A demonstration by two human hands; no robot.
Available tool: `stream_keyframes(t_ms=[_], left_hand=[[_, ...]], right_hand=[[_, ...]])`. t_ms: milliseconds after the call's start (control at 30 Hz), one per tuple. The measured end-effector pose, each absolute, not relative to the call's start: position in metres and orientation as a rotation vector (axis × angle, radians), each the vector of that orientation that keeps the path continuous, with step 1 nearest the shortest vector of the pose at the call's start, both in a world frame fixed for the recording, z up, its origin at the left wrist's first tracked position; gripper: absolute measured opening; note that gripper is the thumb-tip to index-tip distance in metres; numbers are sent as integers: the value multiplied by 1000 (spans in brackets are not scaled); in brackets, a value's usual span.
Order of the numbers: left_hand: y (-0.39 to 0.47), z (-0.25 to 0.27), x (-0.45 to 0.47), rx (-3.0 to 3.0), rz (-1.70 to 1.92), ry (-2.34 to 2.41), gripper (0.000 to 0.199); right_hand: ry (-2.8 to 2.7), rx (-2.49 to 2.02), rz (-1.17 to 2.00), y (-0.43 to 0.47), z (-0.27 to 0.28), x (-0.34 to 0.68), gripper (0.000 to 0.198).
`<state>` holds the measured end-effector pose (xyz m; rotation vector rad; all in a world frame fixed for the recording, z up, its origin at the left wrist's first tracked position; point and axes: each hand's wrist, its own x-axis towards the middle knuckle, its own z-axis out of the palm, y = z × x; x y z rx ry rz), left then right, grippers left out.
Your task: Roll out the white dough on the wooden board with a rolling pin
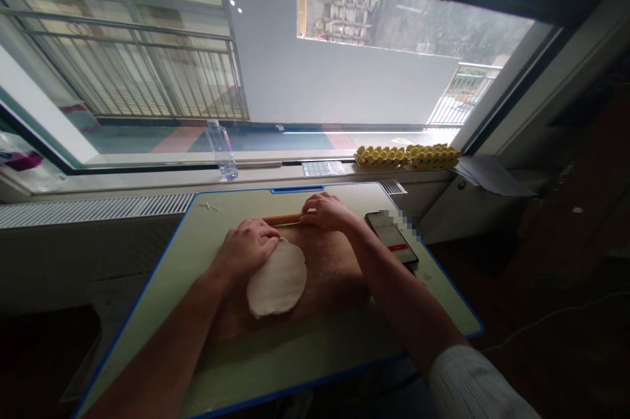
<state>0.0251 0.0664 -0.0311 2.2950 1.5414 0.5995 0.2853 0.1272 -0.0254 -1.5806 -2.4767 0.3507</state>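
A flattened oval of pale dough (278, 280) lies on a brown wooden board (337, 268). Beyond its far edge is a wooden rolling pin (281, 219), visible only between my two hands. My left hand (249, 245) curls over the pin's left end, with the thumb at the dough's upper edge; whether the thumb presses the dough I cannot tell. The right end of the pin is covered by the fingers of my right hand (325, 210), which are bent round it.
The board rests on a pale green table (315, 347) with a blue edge. A phone (394, 238) lies right of the board. Thin scraps (207, 207) lie at the far left corner. On the windowsill stand a plastic bottle (222, 151) and yellow egg trays (406, 156).
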Motion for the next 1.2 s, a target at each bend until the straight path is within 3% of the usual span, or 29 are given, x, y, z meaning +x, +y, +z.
stream_keyframes(t_ms=[267, 567, 900, 1200], left_hand=[[57, -31, 31, 2390, 503, 1592, 33], [58, -36, 34, 2318, 504, 1642, 20], [59, -36, 29, 2260, 592, 1543, 24], [42, -21, 35, 1668, 873, 1274, 43]], right_hand=[[-2481, -1701, 350, 117, -24, 276, 33], [-2373, -1712, 284, 96, -36, 272, 36], [-2341, -1686, 223, 89, -42, 273, 31], [-2303, -1705, 228, 87, -41, 272, 33]])
